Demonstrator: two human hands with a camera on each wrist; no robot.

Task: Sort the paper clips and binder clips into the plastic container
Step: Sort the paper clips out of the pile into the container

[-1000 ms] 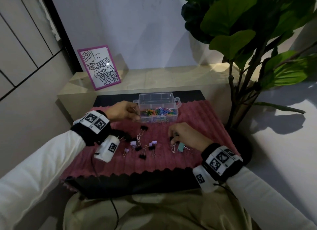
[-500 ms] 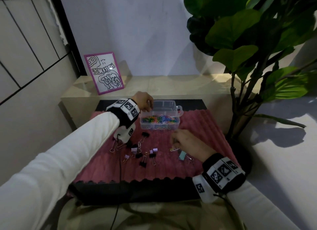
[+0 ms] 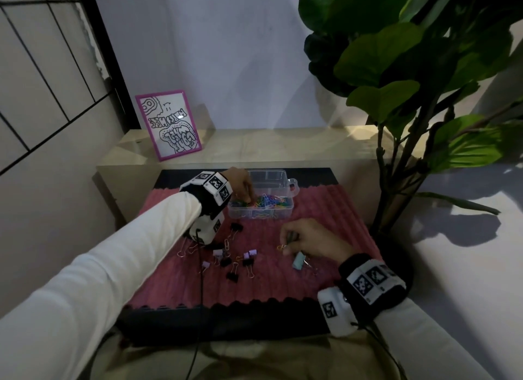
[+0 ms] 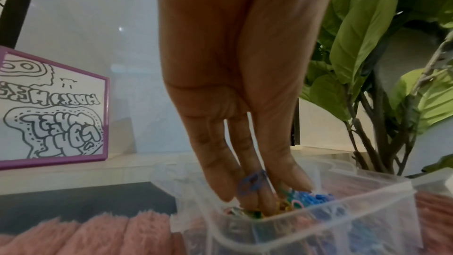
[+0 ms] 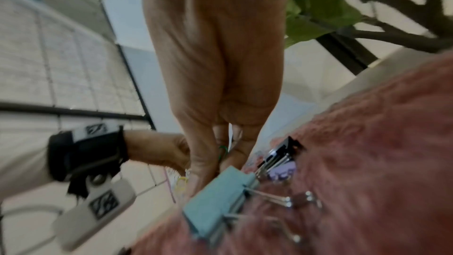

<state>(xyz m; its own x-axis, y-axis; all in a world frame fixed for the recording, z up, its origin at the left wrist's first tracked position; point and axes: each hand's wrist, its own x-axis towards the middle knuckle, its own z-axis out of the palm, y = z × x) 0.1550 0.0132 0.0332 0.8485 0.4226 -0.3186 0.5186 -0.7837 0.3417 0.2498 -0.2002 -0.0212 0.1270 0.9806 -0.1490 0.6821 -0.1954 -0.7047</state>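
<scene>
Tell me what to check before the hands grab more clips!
1. Plastic container open, no lid on top: ok.
2. Left hand fingers down in the container's paper clips: ok.
3. Left hand has let go of its clip: cannot tell.
4. Right hand pinching something small on the pink mat: ok.
5. Teal binder clip free beside right hand: ok.
6. Black and purple binder clips all sorted: not ok.

Framed drawing [image 3: 168, 125], leafy plant [image 3: 410, 68], pink mat [image 3: 283, 280]

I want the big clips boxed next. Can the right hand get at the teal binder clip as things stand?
Probably yes: the teal binder clip lies uncovered on the pink mat beside the right hand. But its fingers seem to pinch a green paper clip.
</scene>
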